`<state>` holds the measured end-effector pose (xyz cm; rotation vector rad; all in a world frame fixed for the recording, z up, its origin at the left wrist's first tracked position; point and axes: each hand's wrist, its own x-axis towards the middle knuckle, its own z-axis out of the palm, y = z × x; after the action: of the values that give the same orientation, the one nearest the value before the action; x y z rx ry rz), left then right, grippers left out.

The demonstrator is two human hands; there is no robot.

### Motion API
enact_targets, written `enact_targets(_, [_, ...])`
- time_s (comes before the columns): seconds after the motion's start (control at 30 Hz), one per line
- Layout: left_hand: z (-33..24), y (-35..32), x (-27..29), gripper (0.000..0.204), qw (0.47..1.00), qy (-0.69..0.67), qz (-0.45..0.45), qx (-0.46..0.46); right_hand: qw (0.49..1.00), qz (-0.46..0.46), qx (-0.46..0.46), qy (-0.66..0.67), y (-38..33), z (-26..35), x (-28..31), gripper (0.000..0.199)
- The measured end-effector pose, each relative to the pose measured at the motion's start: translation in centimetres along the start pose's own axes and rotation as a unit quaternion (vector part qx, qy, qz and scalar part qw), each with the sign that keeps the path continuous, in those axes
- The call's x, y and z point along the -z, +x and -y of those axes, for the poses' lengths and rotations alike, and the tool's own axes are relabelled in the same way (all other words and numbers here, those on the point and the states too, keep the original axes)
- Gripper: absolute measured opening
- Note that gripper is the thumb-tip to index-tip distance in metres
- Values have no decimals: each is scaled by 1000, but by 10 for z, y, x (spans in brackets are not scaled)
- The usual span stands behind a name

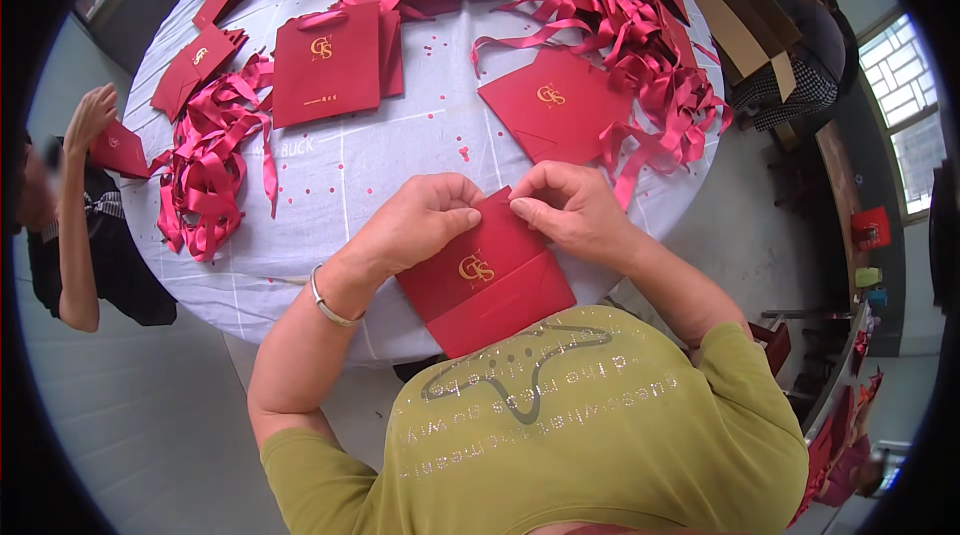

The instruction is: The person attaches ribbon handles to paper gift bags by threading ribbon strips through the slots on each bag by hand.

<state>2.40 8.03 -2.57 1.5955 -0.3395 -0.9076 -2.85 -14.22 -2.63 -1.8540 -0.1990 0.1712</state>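
Note:
A flat red paper gift bag (507, 288) with a gold emblem tilts at the table's near edge, its lower part close to my chest. My left hand (428, 220) grips its upper left edge, thumb over the front. At the upper right corner, my right hand (578, 213) has thumb and index finger pinched on the bag's edge. Whether a ribbon end lies in that pinch is too small to tell. Just beyond my right hand lies a flat stack of similar red bags (555, 100). A bracelet circles my left wrist.
A light cloth (340, 185) covers the round table. Red ribbons (205, 180) heap at left, more ribbons (655, 45) at right. Several red bags (328, 70) stand or lie farther back, with small red dots scattered between. At left another person's hand (92, 115) is near a bag; someone sits beyond a cardboard box (735, 10).

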Motion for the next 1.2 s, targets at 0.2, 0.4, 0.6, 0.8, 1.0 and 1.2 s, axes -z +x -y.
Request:
enact_targets(0.2, [-2, 2, 1, 20, 998, -55, 16, 17, 998, -33, 30, 37, 1, -8, 0, 9])
enact_targets(0.4, [2, 3, 6, 23, 994, -100, 45, 26, 973, -42, 203, -104, 5, -2, 2, 10])
enact_targets(0.6, [-5, 1, 3, 20, 996, -79, 14, 40, 943, -9, 299, -145, 14, -1, -3, 14])
enact_targets(0.8, [-5, -1, 4, 16, 997, -55, 4, 47, 924, 5, 308, -228, 15, 2, -6, 17])
enact_targets(1.0, [2, -3, 0, 14, 999, 15, -31, 10, 890, 7, 292, -351, 8, 16, -18, 9])
enact_targets(1.2, [15, 0, -2, 15, 993, 73, -53, -73, 887, -5, 246, -392, 12, 16, -27, 11])
